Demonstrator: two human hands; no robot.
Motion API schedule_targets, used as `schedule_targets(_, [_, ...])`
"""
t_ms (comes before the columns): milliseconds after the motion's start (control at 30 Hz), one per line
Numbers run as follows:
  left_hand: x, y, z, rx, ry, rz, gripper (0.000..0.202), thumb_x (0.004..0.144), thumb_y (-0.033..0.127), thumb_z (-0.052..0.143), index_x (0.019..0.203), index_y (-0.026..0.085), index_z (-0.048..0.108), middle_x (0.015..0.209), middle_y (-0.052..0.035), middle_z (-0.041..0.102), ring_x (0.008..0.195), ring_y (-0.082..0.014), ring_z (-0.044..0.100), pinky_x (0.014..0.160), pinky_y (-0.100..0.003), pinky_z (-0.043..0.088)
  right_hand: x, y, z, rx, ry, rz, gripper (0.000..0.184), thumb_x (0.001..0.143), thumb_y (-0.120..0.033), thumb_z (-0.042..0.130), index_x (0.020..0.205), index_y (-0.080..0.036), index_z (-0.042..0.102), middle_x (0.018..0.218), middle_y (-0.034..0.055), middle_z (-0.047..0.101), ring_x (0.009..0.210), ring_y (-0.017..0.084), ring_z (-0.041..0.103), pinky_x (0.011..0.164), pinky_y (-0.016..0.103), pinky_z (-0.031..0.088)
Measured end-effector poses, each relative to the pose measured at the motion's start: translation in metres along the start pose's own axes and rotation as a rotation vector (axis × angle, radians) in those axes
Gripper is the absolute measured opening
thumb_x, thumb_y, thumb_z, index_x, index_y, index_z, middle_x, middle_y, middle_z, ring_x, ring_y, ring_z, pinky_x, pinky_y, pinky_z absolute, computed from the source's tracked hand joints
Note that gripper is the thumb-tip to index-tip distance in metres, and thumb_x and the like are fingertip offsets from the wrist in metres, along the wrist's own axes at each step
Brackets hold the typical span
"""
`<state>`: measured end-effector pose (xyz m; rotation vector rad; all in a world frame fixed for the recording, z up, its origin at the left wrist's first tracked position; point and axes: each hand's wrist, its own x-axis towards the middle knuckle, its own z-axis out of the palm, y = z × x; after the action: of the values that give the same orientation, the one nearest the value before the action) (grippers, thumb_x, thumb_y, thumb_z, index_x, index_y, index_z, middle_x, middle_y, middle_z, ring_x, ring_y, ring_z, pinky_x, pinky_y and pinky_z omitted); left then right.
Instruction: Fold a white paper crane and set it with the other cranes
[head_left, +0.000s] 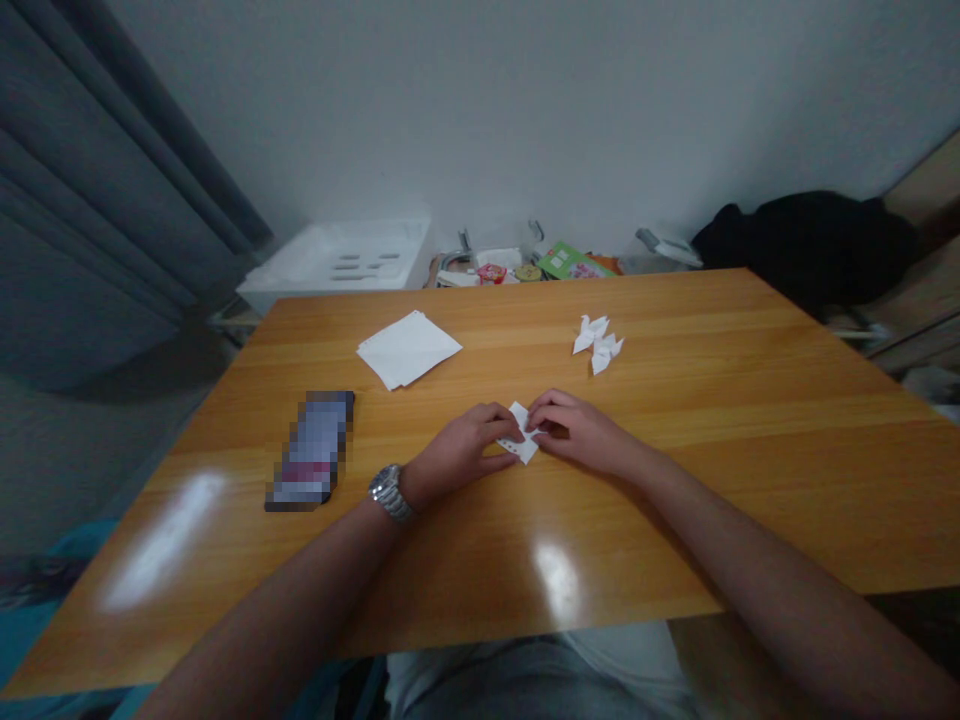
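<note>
A small white folded paper point(528, 452) lies on the table in front of me, turned like a diamond, with a row of small dark holes or marks along its lower left side. My left hand point(476, 446), a metal watch point(388, 492) at its wrist, has its bent fingers and thumb on the paper's left part. From the other side, my right hand point(574, 430) pinches at the right part with curled fingers. The fingertips cover some of the folds. Two white origami birds point(600, 345) rest close together, farther back and to the right.
A stack of white paper sheets point(409, 350) lies at the back left of the wooden table point(720, 420). Nearer me on the left is a phone point(311, 452), its screen blurred. Beyond the far edge stand a white plastic tray point(300, 265) and assorted small items.
</note>
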<state>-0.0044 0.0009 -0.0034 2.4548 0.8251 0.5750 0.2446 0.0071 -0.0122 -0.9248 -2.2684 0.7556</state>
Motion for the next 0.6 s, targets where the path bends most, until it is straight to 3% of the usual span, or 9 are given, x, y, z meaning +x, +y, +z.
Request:
schedule_targets(433, [0.0011, 0.0007, 0.0007, -0.019, 0.015, -0.030, 0.016, 0.095, 0.029, 0.066, 0.110, 0.025, 0.070, 0.117, -0.0056, 0.064, 0.110, -0.0210, 0.060, 0.100, -0.035, 0.048, -0.0003, -0.0015, -0.0018, -0.006, -0.011, -0.009, 0.016, 0.089, -0.010, 0.065, 0.098, -0.022, 0.070, 0.106, 0.0075, 0.063, 0.098, 0.020, 0.063, 0.087, 0.035, 0.054])
schedule_targets(600, [0.0013, -0.0010, 0.0032, -0.004, 0.028, -0.019, 0.012, 0.098, 0.030, 0.061, 0.099, 0.024, 0.072, 0.117, -0.0047, 0.064, 0.109, -0.0201, 0.061, 0.099, -0.035, 0.048, -0.0004, 0.0012, -0.0007, 0.000, -0.014, -0.006, 0.017, 0.089, -0.011, 0.064, 0.100, -0.022, 0.071, 0.107, 0.0080, 0.063, 0.099, 0.021, 0.063, 0.088, 0.037, 0.054])
